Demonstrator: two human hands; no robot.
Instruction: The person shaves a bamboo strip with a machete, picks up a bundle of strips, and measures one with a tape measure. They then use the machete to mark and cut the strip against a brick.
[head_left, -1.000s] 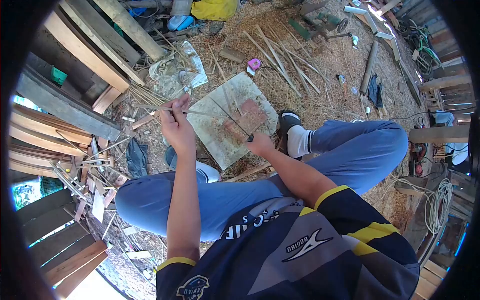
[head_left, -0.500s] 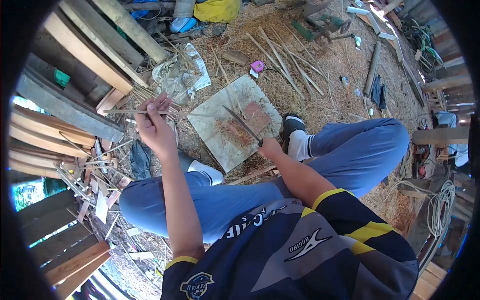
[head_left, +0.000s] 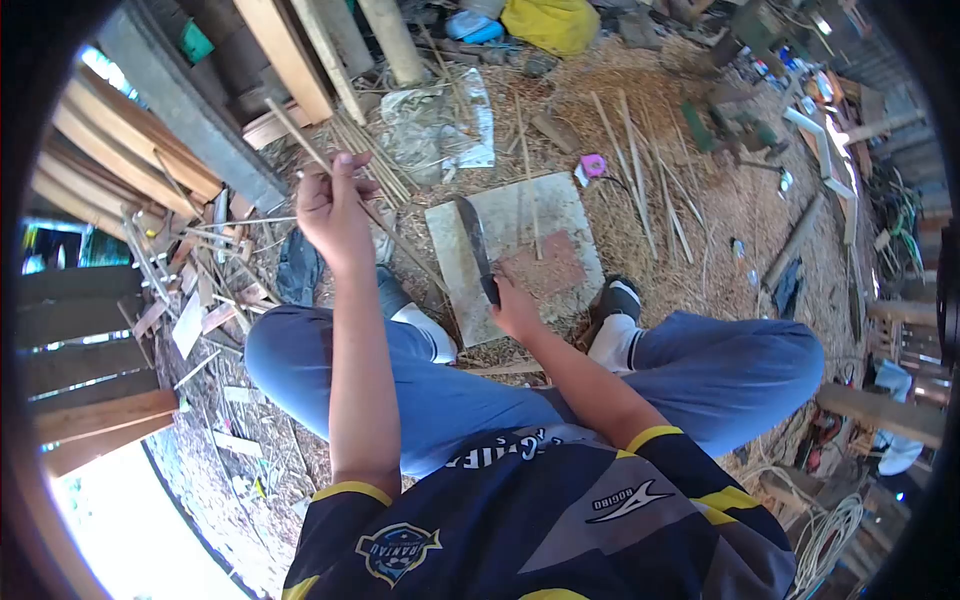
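Tan strip (head_left: pixel 299 135) beside the board (head_left: pixel 510 210): likely light, springy, best held mid-length. Left grip (head_left: pixel 338 212) pinches it; right grip (head_left: pixel 518 310) encloses knife handle (head_left: pixel 490 289).

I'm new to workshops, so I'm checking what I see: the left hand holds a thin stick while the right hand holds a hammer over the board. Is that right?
Only the tool is wrong: the head view shows the right hand holding a knife over the board. The left hand does hold a thin stick.

The left hand (head_left: pixel 338 212) holds a strip (head_left: pixel 298 134), the right hand (head_left: pixel 517 309) a knife (head_left: pixel 475 238).
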